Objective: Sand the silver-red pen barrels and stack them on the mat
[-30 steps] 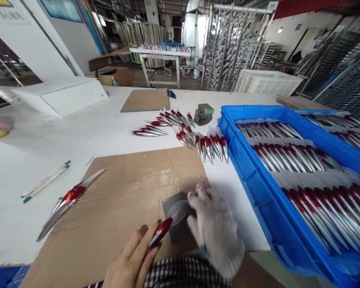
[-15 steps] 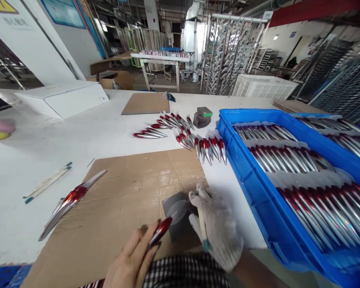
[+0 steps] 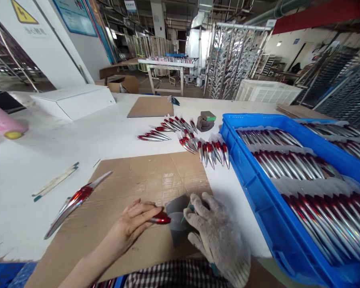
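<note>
My bare left hand [image 3: 135, 222] presses a red and silver fishing lure [image 3: 161, 218] down with its fingers wrapped over it. The lure lies near-level, its clear lip [image 3: 175, 223] reaching over a dark grey sheet [image 3: 178, 202]. My right hand [image 3: 220, 236], in a whitish knit glove, grips a narrow pale stick with teal ends [image 3: 207, 248]. The stick's upper end is at the clear lip; whether they touch is hard to tell. Under both hands lies flattened cardboard [image 3: 147, 172].
To the left are more lures [image 3: 78, 198] and another pale stick [image 3: 56, 182]. Loose red and silver lures [image 3: 210, 152] lie ahead, beside a grey-green block [image 3: 206, 120]. On the right, a blue crate [image 3: 246, 188] holds rows of lures. A white box [image 3: 75, 100] stands at the back left.
My left hand has turned and lowered the lure from a slant to nearly level. My right hand has brought the stick's upper end over to the clear lip. The view has shifted slightly.
</note>
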### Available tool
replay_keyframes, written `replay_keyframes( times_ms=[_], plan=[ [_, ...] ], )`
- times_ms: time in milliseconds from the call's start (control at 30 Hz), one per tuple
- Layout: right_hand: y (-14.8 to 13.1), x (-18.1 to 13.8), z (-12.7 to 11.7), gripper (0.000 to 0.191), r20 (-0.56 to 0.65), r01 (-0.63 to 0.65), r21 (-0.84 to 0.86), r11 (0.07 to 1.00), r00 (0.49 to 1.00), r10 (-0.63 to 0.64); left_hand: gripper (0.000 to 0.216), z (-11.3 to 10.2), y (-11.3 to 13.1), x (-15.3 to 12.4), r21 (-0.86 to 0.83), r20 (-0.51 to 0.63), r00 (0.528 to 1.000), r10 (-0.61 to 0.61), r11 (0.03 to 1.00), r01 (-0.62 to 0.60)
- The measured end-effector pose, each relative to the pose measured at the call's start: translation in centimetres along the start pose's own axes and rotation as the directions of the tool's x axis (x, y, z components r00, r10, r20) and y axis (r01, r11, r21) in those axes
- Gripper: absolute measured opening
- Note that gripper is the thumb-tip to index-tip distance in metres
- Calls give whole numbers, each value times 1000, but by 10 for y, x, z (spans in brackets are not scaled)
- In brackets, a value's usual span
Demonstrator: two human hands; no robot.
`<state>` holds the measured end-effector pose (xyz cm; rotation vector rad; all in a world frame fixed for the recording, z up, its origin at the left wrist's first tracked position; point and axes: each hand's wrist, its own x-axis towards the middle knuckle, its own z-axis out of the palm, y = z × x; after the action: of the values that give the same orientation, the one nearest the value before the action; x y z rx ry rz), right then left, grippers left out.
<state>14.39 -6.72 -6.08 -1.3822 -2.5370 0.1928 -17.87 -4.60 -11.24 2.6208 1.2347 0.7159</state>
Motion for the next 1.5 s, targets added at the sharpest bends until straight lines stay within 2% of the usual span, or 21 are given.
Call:
replay_keyframes(
  times_ms=[133, 233, 400, 500, 600, 700, 767, 833, 967, 1067, 1167, 1333, 1400, 1500],
  plan=[
    [-27, 31, -4, 37, -43, 73, -40, 997, 996, -75, 38, 11, -2, -6, -48, 31, 997, -69, 996, 70],
    [-32, 38, -17, 26, -31, 90, -46, 995, 995, -91, 38, 12, -1, -6, -48, 42, 995, -94, 994, 96],
    [-32, 38, -15, 37, 32, -4, -17, 1000, 999, 4, 37, 9, 1, -5, -56, 37, 994, -98, 993, 100],
    [-36, 47, -22, 33, 97, 5, 24, 1000, 995, -8, 35, 6, 2, -4, -30, 63, 994, -93, 995, 95],
    [-32, 50, -33, 31, 174, 61, 4, 998, 983, -61, 36, 7, 1, -5, -15, 72, 996, -58, 998, 59],
    [-29, 50, -32, 39, 133, 90, -11, 996, 987, -88, 35, 11, 0, -6, -18, -12, 999, -40, 999, 39],
    [-32, 51, -27, 37, 85, 38, 0, 999, 996, -38, 35, 12, 1, -6, -15, -39, 998, -47, 999, 46],
    [-35, 49, -24, 34, 57, 1, 26, 1000, 998, -3, 34, 9, 2, -4, -7, -19, 998, -54, 999, 54],
    [-30, 44, -23, 33, 94, 30, -2, 1000, 995, -29, 35, 4, 7, -1, -4, -12, 999, -45, 999, 45],
    [-34, 54, -20, 24, 80, 16, -9, 1000, 997, -15, 35, 4, 8, -1, -8, -14, 998, -62, 998, 61],
    [-36, 62, -27, 19, 53, 35, 34, 999, 998, -37, 34, 5, 6, -1, -18, 11, 996, -84, 996, 84],
    [-3, 26, -40, 38, 172, -42, -50, 998, 984, 50, 36, 8, 4, 0, -66, 24, 995, -102, 992, 103],
    [7, 16, -35, 45, 163, 8, -49, 999, 987, 0, 37, 8, 6, 2, -91, 28, 992, -121, 988, 123],
    [1, 23, -27, 40, 119, 203, -9, 979, 973, -200, 36, 6, 10, 7, -124, 40, 989, -143, 981, 147]
  ],
)
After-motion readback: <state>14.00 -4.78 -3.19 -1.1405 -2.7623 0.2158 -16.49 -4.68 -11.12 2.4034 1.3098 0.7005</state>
